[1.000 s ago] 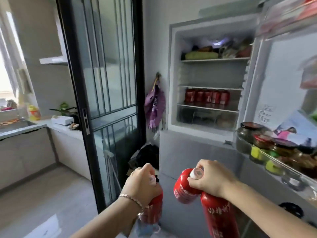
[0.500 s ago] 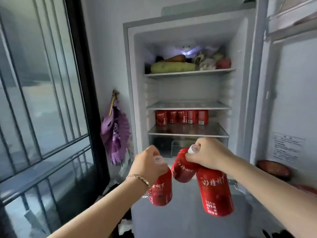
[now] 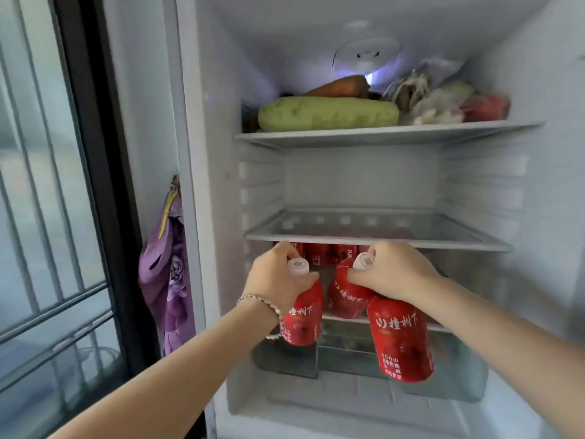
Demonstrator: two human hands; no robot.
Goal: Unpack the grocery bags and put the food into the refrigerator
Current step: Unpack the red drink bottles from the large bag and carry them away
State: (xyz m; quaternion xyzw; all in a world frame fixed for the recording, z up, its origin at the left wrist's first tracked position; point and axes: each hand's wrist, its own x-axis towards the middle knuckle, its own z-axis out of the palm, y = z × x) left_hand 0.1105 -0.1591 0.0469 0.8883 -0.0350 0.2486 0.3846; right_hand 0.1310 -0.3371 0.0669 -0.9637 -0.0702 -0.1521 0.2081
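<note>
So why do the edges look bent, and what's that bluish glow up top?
Head view: the wide-angle lens bends the straight edges of the fridge; the bluish glow is a light at the back of the top shelf, beside the carrot; the red bottles and the barred door at left look soft, probably motion blur; lighting is otherwise even, without hard shadows.
</note>
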